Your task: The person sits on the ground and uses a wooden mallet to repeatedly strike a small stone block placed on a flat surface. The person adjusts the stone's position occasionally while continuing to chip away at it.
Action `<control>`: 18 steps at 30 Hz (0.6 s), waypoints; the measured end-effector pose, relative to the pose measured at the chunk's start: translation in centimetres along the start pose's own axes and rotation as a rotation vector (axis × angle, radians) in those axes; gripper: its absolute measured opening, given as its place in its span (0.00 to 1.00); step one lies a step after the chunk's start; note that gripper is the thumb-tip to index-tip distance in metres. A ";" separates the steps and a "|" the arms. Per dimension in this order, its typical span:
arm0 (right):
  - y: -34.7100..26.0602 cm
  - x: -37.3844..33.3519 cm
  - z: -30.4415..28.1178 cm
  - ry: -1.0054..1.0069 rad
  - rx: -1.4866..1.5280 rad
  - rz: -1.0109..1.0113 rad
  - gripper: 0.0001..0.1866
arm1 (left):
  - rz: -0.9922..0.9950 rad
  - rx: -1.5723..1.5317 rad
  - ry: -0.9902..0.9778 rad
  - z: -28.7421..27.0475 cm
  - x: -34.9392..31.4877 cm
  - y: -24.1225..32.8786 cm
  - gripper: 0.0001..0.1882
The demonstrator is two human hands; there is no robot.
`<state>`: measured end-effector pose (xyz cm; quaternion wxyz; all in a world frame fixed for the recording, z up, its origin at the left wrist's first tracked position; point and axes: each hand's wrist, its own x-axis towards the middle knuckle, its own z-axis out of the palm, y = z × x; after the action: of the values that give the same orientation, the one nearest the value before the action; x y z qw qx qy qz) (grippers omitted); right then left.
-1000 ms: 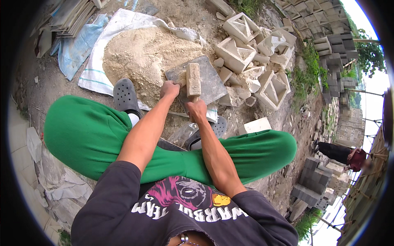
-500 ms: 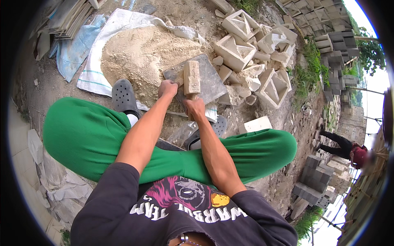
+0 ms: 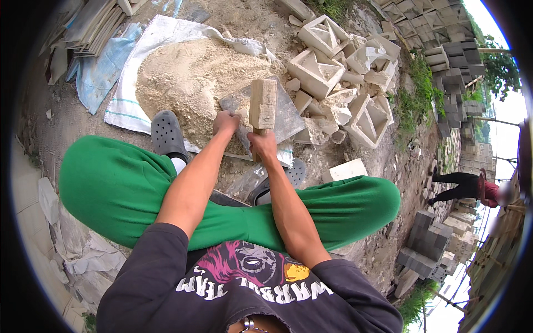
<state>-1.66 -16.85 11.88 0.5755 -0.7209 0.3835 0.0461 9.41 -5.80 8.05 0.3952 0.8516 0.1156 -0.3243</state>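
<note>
My right hand (image 3: pixel 262 145) is wrapped round the handle of a wooden mallet (image 3: pixel 263 104), whose pale, dusty block head is raised over a dark flat slab (image 3: pixel 287 115). At the slab's left edge my left hand (image 3: pixel 226 123) is closed, its fingertips beside the mallet head. A small pale bit seems to show at those fingertips, but what they hold is unclear. Beneath and beyond the slab, a heap of crushed tan rubble (image 3: pixel 186 77) lies on a white woven sack (image 3: pixel 123 105).
Broken hollow blocks (image 3: pixel 316 72) are piled to the right of the slab. A pale block (image 3: pixel 345 170) lies by my right knee. Stacked boards (image 3: pixel 97 30) stand far left, beside a blue sheet (image 3: pixel 102 75). Grey blocks (image 3: pixel 425 244) and another person (image 3: pixel 463 186) are at right.
The mallet head has risen slightly off the slab. My left hand has barely moved. At right, the other person has shifted posture.
</note>
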 end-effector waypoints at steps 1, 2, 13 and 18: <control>0.6 0.0 -0.2 0.012 -0.074 0.055 0.10 | -0.046 0.017 0.014 0.0 -0.2 0.4 0.16; 0.6 -0.2 -0.1 0.014 -0.148 0.109 0.10 | -0.034 0.014 0.022 0.0 0.0 0.1 0.16; -4.9 0.0 -1.2 0.212 -0.077 -0.279 0.13 | 0.067 -0.059 0.037 0.3 0.7 -1.2 0.15; 1.7 0.1 1.6 0.104 -0.185 0.110 0.16 | 0.002 0.006 0.047 0.3 0.7 0.0 0.12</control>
<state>-2.05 -15.59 9.99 0.4825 -0.7501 0.4458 0.0753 9.78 -6.08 7.40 0.3901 0.8604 0.1228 -0.3041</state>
